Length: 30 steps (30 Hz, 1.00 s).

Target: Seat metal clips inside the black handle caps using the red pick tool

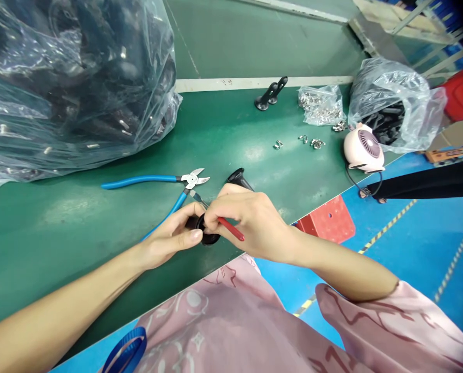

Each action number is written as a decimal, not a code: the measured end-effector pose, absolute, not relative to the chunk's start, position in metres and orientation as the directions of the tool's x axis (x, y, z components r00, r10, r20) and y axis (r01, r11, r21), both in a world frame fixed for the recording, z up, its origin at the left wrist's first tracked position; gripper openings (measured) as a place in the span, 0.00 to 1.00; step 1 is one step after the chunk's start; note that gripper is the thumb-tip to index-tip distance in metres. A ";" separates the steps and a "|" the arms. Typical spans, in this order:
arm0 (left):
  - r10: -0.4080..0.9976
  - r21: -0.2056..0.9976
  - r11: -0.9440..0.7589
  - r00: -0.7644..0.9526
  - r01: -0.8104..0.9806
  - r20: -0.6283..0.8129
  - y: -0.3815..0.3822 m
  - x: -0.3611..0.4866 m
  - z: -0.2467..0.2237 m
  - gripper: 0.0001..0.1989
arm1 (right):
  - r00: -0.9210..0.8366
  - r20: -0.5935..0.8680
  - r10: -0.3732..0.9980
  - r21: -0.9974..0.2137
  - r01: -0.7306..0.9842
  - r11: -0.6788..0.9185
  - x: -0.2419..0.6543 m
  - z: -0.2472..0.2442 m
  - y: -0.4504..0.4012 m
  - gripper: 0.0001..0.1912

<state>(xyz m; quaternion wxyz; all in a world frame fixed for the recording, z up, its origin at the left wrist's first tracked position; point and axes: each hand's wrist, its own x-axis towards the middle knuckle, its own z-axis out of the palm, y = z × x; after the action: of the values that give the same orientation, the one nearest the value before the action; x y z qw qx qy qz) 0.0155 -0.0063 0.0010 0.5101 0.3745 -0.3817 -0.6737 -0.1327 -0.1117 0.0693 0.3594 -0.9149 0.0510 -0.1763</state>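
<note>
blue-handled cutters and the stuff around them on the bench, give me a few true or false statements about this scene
1. The left hand holds a round black part. True.
2. The blue-handled cutters are shut. False: their jaws stand open, and they lie on the green mat.
3. The right hand holds a red-handled tool. True.
4. The small white fan stands left of the big clear plastic bag. False: it stands far to the right of that bag, beside a smaller clear bag.
5. Loose silver clips lie on the mat. True.
</note>
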 end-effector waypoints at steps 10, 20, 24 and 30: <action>-0.965 0.886 -0.221 -0.221 0.407 -0.139 -0.006 0.018 0.002 0.17 | 0.936 0.277 -0.215 -0.643 0.014 -0.766 -0.130 0.076 -0.114 0.09; -0.919 0.910 -0.262 -0.371 0.321 -0.133 -0.006 0.019 0.004 0.20 | 0.955 -0.084 -0.286 -0.848 -0.219 -0.483 -0.132 0.073 -0.119 0.23; -0.913 0.902 -0.271 -0.386 0.335 -0.131 -0.006 0.019 0.005 0.22 | 0.956 -0.146 -0.255 -0.857 -0.251 -0.450 -0.129 0.074 -0.119 0.19; -0.946 0.889 -0.172 -0.323 0.425 -0.029 -0.006 0.018 0.002 0.23 | 0.905 0.108 -0.412 -0.884 -0.102 -0.456 -0.142 0.087 -0.127 0.14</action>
<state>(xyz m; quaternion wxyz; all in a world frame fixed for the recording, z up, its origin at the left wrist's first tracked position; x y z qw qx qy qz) 0.0180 -0.0060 0.0022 0.4907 0.3130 -0.4161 -0.6987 -0.1418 -0.1274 0.0874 0.4986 -0.8389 0.1530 -0.1553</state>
